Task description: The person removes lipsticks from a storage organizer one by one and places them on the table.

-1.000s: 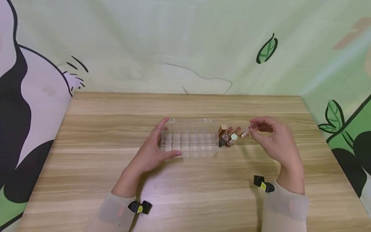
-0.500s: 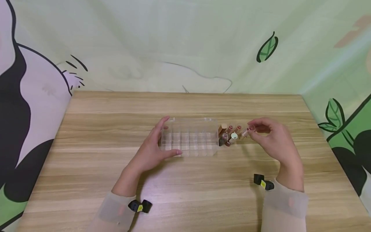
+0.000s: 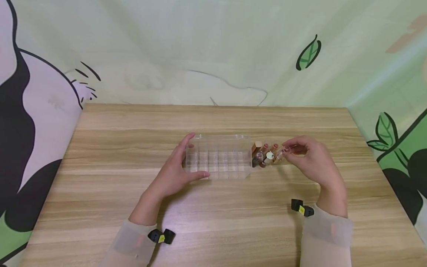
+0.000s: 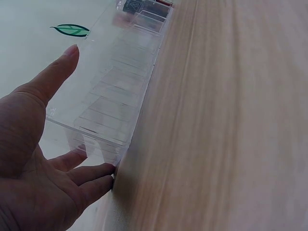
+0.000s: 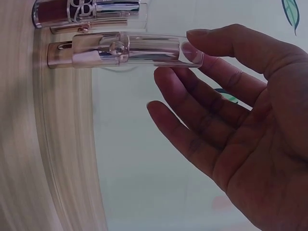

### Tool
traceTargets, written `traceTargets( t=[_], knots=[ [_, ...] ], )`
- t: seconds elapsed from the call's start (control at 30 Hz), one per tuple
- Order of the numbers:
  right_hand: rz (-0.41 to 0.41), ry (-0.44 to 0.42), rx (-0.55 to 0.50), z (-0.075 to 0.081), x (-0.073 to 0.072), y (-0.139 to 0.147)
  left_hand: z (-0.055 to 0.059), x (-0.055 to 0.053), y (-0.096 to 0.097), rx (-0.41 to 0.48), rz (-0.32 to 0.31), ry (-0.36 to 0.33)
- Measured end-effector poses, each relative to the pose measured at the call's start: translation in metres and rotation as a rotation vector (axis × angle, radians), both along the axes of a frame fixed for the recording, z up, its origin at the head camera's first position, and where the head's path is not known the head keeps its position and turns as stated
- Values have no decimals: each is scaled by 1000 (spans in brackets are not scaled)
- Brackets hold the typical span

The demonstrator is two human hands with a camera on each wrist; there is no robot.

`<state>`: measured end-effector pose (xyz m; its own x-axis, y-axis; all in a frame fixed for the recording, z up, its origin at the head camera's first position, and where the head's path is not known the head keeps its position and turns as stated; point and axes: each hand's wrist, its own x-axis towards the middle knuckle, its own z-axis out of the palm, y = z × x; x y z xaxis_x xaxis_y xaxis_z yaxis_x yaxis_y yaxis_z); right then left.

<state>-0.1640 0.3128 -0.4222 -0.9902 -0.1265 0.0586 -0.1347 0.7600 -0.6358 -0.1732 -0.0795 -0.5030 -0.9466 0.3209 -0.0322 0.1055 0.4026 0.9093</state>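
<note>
My left hand grips the left end of a clear plastic organizer box with several compartments, thumb along its near side. In the left wrist view its fingertips touch the end wall. With thumb and index finger, my right hand pinches the top of a lipstick in a clear case with a pinkish base. That base meets the table in the right wrist view. Several other lipsticks stand between the box's right end and my right hand; a dark red one stands right beside the held lipstick.
The wood-grain table runs back to a pale green cloth backdrop printed with leaves and a black-and-white figure. Small black devices are worn at both sleeve cuffs.
My right hand has moved slightly left with the lipstick, bringing it closer to the group of lipsticks and down to the table. The left hand and the box have stayed in place.
</note>
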Motion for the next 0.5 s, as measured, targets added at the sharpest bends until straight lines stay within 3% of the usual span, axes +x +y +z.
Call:
traceTargets(
  t=[0.5],
  knots=[
    [10,-105,-1,-7,-5,-1,-1,0,0,-2,2,-8]
  ],
)
